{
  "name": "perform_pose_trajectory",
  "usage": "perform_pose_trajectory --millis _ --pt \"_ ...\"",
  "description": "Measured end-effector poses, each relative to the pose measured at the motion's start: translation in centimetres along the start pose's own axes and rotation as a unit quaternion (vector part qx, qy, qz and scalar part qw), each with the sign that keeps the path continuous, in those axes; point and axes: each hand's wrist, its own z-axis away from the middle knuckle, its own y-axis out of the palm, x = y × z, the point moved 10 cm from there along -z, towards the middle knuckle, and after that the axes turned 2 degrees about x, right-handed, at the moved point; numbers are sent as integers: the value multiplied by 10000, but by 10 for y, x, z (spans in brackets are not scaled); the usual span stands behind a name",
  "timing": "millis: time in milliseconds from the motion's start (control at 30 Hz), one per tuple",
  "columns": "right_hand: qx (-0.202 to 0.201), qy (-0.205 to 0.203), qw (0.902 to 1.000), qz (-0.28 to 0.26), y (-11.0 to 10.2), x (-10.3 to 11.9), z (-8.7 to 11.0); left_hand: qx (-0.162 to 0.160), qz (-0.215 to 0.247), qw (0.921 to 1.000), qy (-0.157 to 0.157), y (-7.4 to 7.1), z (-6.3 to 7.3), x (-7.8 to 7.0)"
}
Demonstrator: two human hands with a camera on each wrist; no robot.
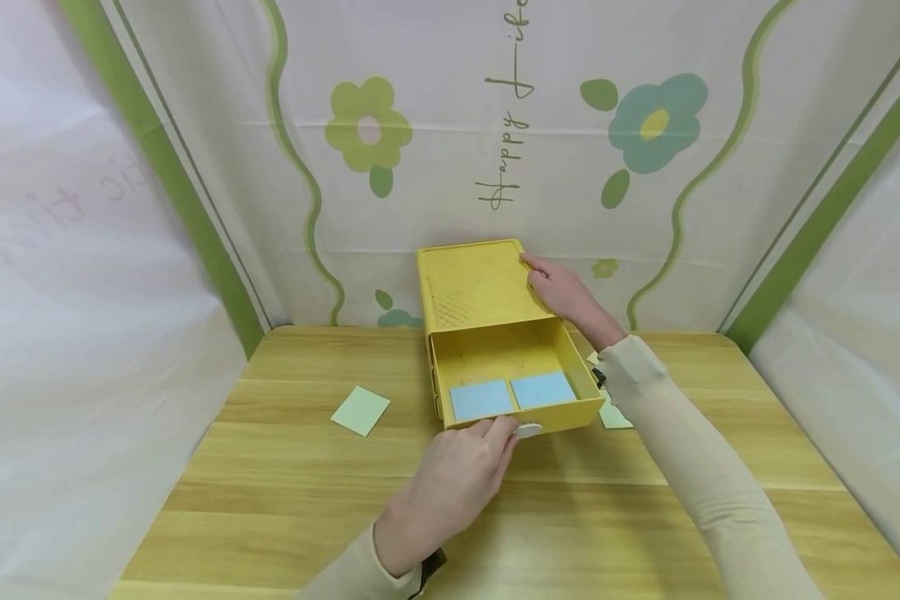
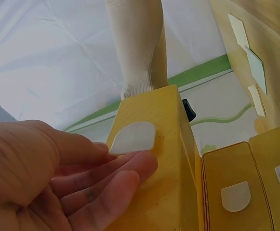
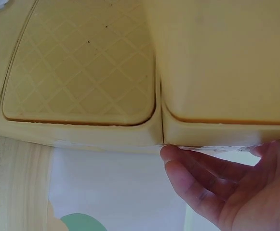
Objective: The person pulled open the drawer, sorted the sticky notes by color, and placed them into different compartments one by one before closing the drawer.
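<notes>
A yellow drawer cabinet (image 1: 480,279) stands toward the back of the table, its top drawer (image 1: 585,410) pulled out toward me. Two blue paper squares (image 1: 482,400) lie side by side in that drawer, near its front. My left hand (image 1: 457,471) pinches the white tab handle (image 2: 136,137) on the drawer front between thumb and fingers. With its fingers at the rear right edge of the cabinet, my right hand (image 1: 562,293) holds the upper right corner. In the right wrist view, its fingertips (image 3: 173,168) press against that edge beside the patterned side panel (image 3: 82,67).
One pale green paper square (image 1: 361,410) lies on the wooden table (image 1: 270,500) left of the cabinet. More pale papers (image 1: 612,412) lie to its right, partly behind the right sleeve. Lower drawers with white tabs (image 2: 235,197) are closed. A patterned curtain (image 1: 450,192) hangs close behind.
</notes>
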Motion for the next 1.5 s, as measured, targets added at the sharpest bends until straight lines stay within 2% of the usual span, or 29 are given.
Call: perform_pose_trajectory --millis 167,400,833,1033,1500 --pt "-4 1 10000 71 -1 1 0 -199 -315 9993 43 -1 -2 -3" --pt "-4 -8 10000 50 -1 4 2 -175 -327 9993 0 0 -4 -3" --pt "-32 -10 10000 80 -1 2 2 -440 -351 9983 146 -2 -4 -5" --pt "-4 54 10000 25 -1 1 3 -405 -336 9985 161 -1 -4 -5" --pt "-13 -89 9999 48 -2 3 2 -355 -532 9979 77 2 -5 -3"
